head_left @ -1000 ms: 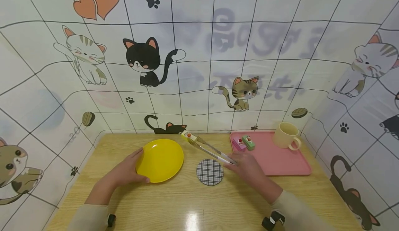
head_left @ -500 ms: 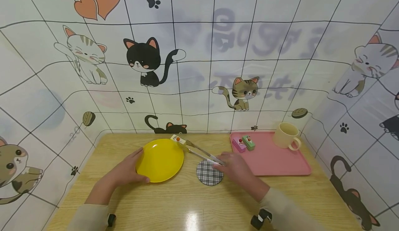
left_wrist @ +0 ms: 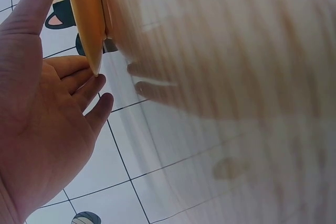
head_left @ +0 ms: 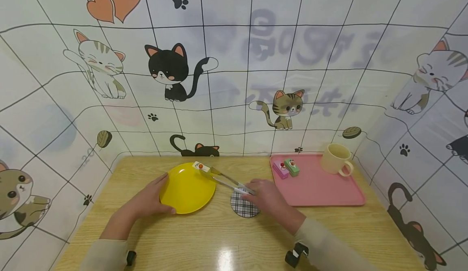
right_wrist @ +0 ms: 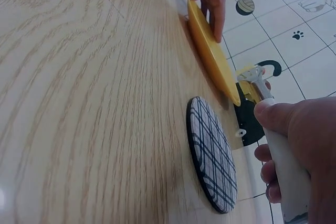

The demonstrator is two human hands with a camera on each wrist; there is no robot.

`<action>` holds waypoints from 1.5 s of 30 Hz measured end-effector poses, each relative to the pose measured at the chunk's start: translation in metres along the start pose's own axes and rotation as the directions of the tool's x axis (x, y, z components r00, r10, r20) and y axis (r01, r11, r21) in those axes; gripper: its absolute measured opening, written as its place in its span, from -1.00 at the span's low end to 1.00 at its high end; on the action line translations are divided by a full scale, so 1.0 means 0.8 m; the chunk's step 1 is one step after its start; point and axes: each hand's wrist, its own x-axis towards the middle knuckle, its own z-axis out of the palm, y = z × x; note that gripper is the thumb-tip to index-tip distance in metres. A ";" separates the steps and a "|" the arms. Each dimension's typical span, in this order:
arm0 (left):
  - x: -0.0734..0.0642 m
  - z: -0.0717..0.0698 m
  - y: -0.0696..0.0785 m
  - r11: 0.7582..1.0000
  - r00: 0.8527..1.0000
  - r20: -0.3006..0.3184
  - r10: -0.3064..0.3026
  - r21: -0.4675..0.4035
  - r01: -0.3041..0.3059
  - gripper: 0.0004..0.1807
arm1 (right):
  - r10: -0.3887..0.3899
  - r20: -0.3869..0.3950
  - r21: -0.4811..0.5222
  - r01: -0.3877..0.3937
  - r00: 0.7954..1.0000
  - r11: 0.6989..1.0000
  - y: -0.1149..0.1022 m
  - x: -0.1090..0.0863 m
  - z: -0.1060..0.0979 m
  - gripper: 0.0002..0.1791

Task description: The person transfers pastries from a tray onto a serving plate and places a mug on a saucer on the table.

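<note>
Taking the plaid coaster [head_left: 243, 206] as the hub of a clock, both forearms enter nearest the viewer in cream sleeves, cut off by the lower edge, with a black device [head_left: 131, 258] at eight o'clock and another [head_left: 297, 254] between four and five. At three o'clock the right hand [head_left: 268, 198] grips white-handled metal tongs [right_wrist: 286, 169] and covers part of the coaster. At nine, the left hand [head_left: 149, 198] holds the rim of a yellow plate [head_left: 188, 191] between spread thumb and fingers; the left wrist view cuts the plate off at the top. The tongs hold a yellow cake piece [head_left: 200, 166] at ten, over the plate's far part; whether it touches the plate cannot be told, and the tongs partly hide it in the right wrist view. Farther off, toward two, lies a pink tray [head_left: 325, 189] bearing a pink cake piece [head_left: 280, 170], a green one [head_left: 292, 167] and a cream mug [head_left: 334, 159]. Farthest, the cat-printed wall sheet [head_left: 226, 80] carries large faint lilac lettering [head_left: 262, 47] toward twelve to one, too pale to read, and a small grey mark [head_left: 87, 157] near ten, possibly figures.
</note>
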 end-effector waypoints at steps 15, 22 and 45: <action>0.000 0.001 0.000 1.000 1.000 0.006 -0.009 0.001 0.009 0.44 | 0.024 0.080 -0.021 -0.022 0.997 1.000 -0.017 0.017 0.012 -0.51; -0.001 0.001 0.002 1.000 1.000 0.005 -0.002 0.003 0.002 0.44 | 0.013 0.105 -0.038 -0.009 0.994 0.999 -0.020 0.024 0.015 -0.52; 0.003 -0.002 0.003 1.000 1.000 0.015 -0.018 0.007 0.018 0.45 | 0.067 0.157 -0.001 -0.067 0.985 0.998 -0.025 0.042 0.016 -0.50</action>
